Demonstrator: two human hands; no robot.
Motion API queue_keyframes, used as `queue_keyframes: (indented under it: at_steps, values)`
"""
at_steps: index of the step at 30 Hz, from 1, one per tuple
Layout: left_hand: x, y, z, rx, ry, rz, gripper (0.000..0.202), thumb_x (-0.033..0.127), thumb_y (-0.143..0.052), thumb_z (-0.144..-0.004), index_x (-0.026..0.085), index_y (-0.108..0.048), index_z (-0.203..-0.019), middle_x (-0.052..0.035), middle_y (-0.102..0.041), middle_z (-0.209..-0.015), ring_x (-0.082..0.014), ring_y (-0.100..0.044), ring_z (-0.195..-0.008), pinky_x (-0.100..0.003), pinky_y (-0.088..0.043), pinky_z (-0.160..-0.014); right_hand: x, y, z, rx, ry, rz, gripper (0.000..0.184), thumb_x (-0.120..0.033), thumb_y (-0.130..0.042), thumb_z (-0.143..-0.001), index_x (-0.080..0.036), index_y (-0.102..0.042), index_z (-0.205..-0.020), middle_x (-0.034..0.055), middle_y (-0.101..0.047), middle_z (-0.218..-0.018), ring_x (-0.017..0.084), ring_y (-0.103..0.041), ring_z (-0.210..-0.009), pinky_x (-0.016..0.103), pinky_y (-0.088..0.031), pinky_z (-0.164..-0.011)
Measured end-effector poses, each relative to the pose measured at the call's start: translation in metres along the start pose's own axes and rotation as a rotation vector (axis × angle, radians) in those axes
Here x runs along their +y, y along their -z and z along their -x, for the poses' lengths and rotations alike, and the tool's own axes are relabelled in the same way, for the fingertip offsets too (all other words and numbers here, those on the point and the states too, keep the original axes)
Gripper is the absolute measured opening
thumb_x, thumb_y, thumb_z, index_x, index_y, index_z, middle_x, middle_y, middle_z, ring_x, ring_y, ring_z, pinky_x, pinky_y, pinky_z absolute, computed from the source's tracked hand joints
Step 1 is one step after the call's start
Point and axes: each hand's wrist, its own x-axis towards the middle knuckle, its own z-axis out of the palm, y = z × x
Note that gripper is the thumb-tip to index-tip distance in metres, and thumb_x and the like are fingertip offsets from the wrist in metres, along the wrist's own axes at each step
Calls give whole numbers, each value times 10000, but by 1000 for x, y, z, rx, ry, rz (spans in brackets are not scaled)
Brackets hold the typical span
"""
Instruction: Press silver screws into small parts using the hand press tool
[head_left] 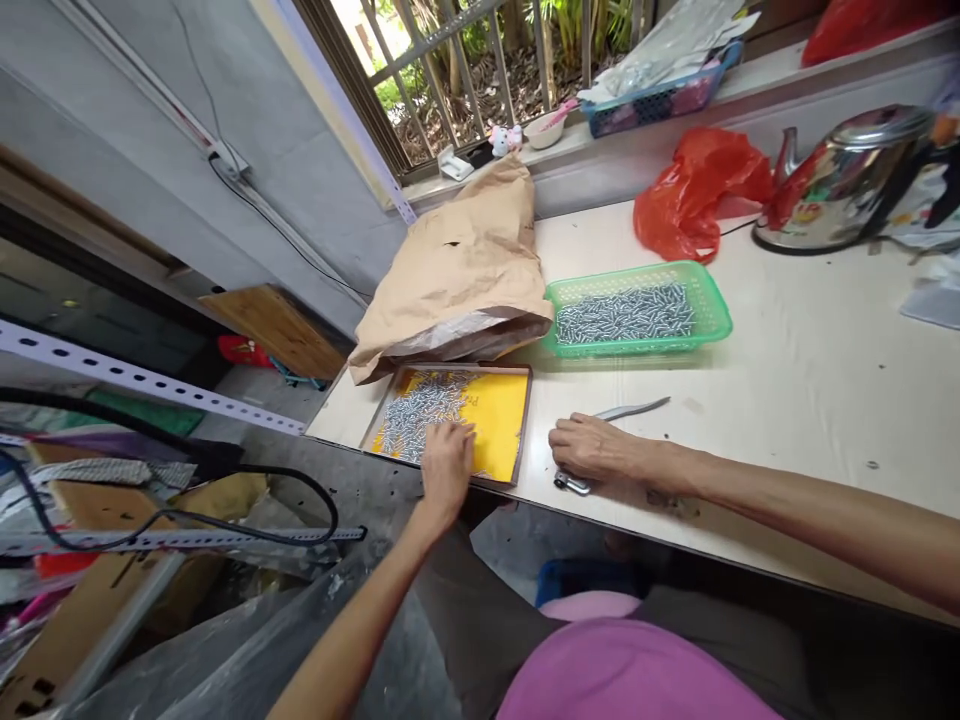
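My left hand (pixel 447 462) rests palm down on a heap of small silver screws (pixel 421 408) in a shallow yellow tray (pixel 496 412) at the table's near left edge; its fingers are together over the screws. My right hand (pixel 592 448) lies on the table just right of the tray, closed on a metal tool (pixel 571 484) whose end sticks out below the fist. A curved metal blade (pixel 631 408) lies just behind that hand. A green mesh basket (pixel 714 304) farther back holds more silver screws (pixel 625 312).
A brown paper sack (pixel 457 270) lies behind the tray. A red plastic bag (pixel 697 200) and a steel kettle (pixel 847 180) stand at the back right. Perforated metal rails (pixel 150 382), cables and cardboard crowd the floor on the left.
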Motion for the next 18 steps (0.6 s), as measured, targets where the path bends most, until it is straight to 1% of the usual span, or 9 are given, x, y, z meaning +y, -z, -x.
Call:
queue_keyframes:
  at_steps: [2, 4, 6, 8, 10, 12, 14, 16, 18]
  values:
    - [-30, -3, -18, -56, 86, -81, 232, 232, -488, -931, 192, -699, -1017, -114, -651, -964, -279, -533, -984, -385, -465, -842, 1, 5, 1, 141, -114, -180, 153, -149, -450, -912, -188, -578, -839, 50, -621, -847, 162, -550, -753, 294, -423, -691]
    - [-47, -9, -29, -112, 88, -122, 216, 253, -512, -921, 197, -702, -1007, -109, -642, -964, -282, -521, -997, -372, -456, -845, 3, 20, 1, 326, -246, -298, 136, -185, -431, -916, -197, -560, -875, 40, -622, -840, 153, -564, -720, 279, -444, -662]
    - [-54, -15, -34, -158, 42, -134, 208, 264, -517, -919, 201, -703, -989, -101, -635, -964, -272, -514, -999, -362, -449, -852, 10, 41, 3, 493, -341, -267, 136, -220, -430, -906, -209, -547, -837, 37, -615, -793, 165, -568, -701, 294, -459, -653]
    - [-55, -18, -36, -197, -2, -133, 198, 265, -521, -918, 201, -704, -959, -94, -631, -960, -261, -513, -997, -355, -446, -855, 20, 64, 6, 606, -412, -158, 148, -251, -439, -893, -225, -550, -800, 44, -614, -769, 185, -576, -704, 321, -475, -663]
    - [-55, -18, -38, -229, -22, -125, 186, 257, -528, -912, 201, -704, -928, -91, -628, -955, -254, -516, -998, -349, -446, -850, 34, 82, 12, 676, -518, -67, 156, -274, -449, -882, -245, -570, -789, 50, -630, -779, 203, -590, -719, 347, -490, -678]
    - [-55, -17, -40, -233, -25, -94, 190, 256, -522, -917, 202, -703, -929, -88, -626, -957, -245, -525, -999, -341, -445, -855, 47, 93, 19, 720, -622, -29, 152, -298, -468, -869, -261, -600, -804, 50, -652, -798, 219, -606, -738, 373, -500, -696]
    - [-56, -15, -46, -203, -14, -56, 223, 265, -491, -936, 198, -702, -961, -87, -624, -958, -236, -534, -988, -335, -442, -864, 59, 94, 27, 749, -678, -11, 149, -312, -483, -854, -264, -618, -813, 48, -667, -799, 228, -615, -738, 391, -503, -703]
    - [-56, -15, -54, -170, 11, -54, 260, 269, -459, -951, 185, -704, -980, -93, -621, -952, -235, -537, -973, -333, -439, -861, 66, 90, 33, 771, -696, 4, 143, -315, -493, -839, -256, -618, -800, 49, -671, -790, 228, -618, -723, 391, -505, -688]
    - [-54, -16, -65, -169, 27, -89, 281, 262, -446, -954, 172, -712, -953, -104, -620, -948, -244, -534, -972, -336, -437, -848, 71, 85, 37, 785, -706, 5, 134, -314, -500, -831, -253, -611, -788, 47, -671, -781, 226, -619, -712, 384, -507, -668]
